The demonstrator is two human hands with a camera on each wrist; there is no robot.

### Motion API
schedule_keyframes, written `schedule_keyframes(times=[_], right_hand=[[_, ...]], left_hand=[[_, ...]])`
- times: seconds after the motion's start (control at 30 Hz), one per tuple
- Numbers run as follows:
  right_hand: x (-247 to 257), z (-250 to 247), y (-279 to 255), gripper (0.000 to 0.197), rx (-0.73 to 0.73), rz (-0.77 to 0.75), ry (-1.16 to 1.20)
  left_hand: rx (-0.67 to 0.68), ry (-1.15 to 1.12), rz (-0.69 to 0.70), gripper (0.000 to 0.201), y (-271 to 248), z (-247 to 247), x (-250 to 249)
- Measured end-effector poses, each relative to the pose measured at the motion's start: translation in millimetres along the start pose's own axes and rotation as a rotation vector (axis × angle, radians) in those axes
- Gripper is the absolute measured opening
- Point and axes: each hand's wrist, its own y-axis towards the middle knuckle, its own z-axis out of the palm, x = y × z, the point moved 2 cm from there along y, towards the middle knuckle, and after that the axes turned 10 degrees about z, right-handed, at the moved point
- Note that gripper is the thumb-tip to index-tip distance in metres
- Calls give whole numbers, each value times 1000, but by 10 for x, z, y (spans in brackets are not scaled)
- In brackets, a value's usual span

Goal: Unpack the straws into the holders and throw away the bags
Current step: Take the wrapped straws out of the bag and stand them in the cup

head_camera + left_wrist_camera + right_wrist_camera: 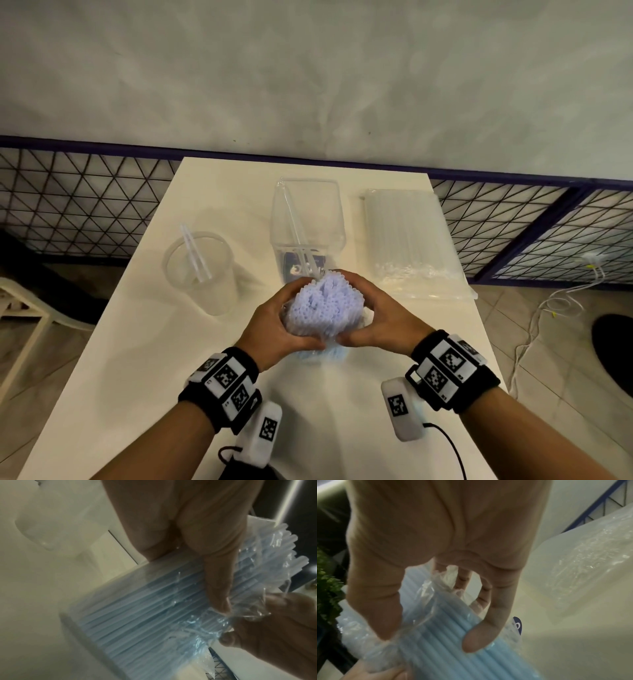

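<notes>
The place looked like a small café or drinks stall, perhaps its terrace. A plain cream table (239, 377) stood against a black wire-mesh railing (85, 205) with a purple frame, a grey plastered wall (308, 68) beyond it. On the table were clear plastic straw holders (200, 270) and, to the far right, a sealed pack of straws (411, 240), stock of a drinks counter. The floor (548, 359) was tiled, and the right wrist view caught blurred green foliage (327, 585) at the left.

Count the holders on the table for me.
2: a round clear cup at the left and a square clear holder in the middle, behind the hands; each already holds a few clear straws.
</notes>
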Motion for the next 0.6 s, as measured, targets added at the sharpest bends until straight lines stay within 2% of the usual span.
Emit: schedule_keyframes(times=[0.2, 0.33, 0.4, 0.47, 0.53, 0.6], right_hand=[[-62, 90, 58, 95, -18, 11, -18], [-77, 62, 94, 93, -31, 26, -23], [-81, 43, 102, 92, -38, 31, -31], [-85, 30, 105, 90, -42, 34, -47], [-89, 13, 110, 89, -46, 41, -65], [-90, 3, 112, 88, -45, 49, -75]], left_hand=[[10, 18, -20, 91, 26, -2, 91], [69, 40, -32, 93, 65, -26, 77], [80, 81, 7, 96, 46, -61, 28], [36, 196, 98, 96, -5, -136, -54], [-10, 287, 182, 87, -74, -219, -156], [-1, 250, 229, 63, -127, -275, -237]])
